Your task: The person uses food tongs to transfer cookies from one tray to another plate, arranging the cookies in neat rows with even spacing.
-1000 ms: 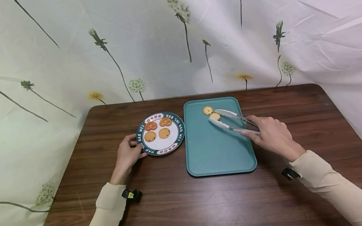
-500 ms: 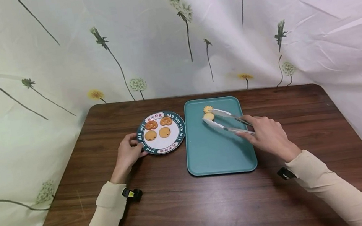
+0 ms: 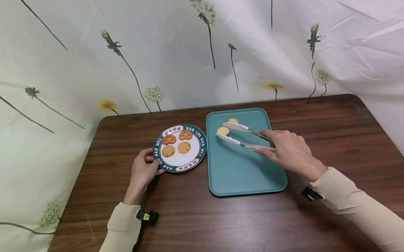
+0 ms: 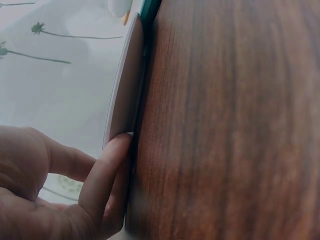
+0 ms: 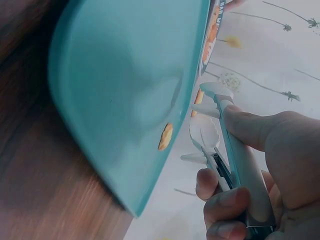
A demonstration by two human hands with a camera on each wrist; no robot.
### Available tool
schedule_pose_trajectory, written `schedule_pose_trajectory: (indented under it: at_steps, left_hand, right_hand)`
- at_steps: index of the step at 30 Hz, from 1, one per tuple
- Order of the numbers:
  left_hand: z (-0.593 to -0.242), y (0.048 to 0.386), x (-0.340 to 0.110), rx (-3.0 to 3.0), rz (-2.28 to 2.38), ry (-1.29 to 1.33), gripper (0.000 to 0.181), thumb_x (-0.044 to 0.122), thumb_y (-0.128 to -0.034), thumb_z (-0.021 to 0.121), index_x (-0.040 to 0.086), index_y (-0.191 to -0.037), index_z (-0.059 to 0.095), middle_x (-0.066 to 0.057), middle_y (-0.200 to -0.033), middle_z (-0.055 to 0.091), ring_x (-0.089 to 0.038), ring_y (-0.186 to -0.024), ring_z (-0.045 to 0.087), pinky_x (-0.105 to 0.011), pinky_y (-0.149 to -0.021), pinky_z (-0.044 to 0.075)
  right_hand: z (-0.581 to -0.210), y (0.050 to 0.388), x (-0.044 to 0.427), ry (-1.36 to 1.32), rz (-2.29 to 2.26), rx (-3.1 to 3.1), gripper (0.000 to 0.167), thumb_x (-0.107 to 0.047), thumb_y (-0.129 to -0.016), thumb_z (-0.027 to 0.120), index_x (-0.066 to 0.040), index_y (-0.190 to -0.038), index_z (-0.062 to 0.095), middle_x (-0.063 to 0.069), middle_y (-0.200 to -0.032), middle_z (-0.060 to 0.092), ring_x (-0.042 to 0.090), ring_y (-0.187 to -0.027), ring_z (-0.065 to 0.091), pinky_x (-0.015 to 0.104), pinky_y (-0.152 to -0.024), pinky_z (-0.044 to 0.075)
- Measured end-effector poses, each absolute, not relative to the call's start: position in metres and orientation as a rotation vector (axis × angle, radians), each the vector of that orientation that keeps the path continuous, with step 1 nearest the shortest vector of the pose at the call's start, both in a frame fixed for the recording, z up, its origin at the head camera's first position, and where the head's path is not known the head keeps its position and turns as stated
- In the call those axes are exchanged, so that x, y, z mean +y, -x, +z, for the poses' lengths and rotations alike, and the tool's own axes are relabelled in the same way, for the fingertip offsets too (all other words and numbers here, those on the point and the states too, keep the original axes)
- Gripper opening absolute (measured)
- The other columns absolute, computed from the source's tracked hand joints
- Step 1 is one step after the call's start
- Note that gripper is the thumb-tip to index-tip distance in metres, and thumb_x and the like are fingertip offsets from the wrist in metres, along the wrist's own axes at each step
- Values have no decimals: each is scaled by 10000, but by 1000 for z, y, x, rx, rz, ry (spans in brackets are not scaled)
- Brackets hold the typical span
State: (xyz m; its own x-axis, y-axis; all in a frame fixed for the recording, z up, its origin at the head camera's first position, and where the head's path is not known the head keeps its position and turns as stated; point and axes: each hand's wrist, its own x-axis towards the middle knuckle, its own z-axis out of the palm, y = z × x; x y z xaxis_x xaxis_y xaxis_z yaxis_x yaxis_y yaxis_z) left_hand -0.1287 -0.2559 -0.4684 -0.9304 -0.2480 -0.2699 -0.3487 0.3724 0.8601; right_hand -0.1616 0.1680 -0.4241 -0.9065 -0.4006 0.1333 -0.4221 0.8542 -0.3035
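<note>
L hand (image 3: 144, 169): fingers pinch 1 plate (image 3: 180, 160) w/ 4 biscs (image 3: 184, 147); R hand (image 3: 290, 149): fingers rnd 1 tongs (image 3: 233, 140) gripping 1 bisc (image 3: 223, 130)

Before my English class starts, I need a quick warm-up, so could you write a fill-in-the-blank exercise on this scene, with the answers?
1. The person's right hand holds a pair of white-tipped metal ____.
2. The round white plate with a dark-green rim carries ____ brown pretzel-shaped biscuits.
3. In the head view, the plate lies to the ____ of the rectangular teal tray.

Missing words: tongs; two; left.
</note>
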Motion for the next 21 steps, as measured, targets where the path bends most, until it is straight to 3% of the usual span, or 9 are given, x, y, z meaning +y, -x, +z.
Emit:
schedule_pose_trajectory:
  at_steps: [13, 21]
  left_hand:
    - [-468, 129, -257, 2518, 1627, 545, 578, 64, -1052, 497, 13, -1600, 320, -268, -1373, 477, -227, -988, 662, -202, -782, 669]
    - [-468, 128, -256, 2521, 1618, 547, 570, 71, -1055, 495, 18, -1598, 328, -264, -1377, 483, -219, -986, 657, -194, -780, 667]
  right_hand:
    - [-422, 158, 139, -750, 556, -2913, 543, -548, -946, 713, -234, -1383, 640, 21, -824, 678, 154, -534, 506, 268, -368, 353]
    - [-425, 155, 122, -808, 574, -2889, 532, -535, -954, 709, -214, -1374, 653, -1, -830, 674, 123, -579, 524, 250, -384, 377]
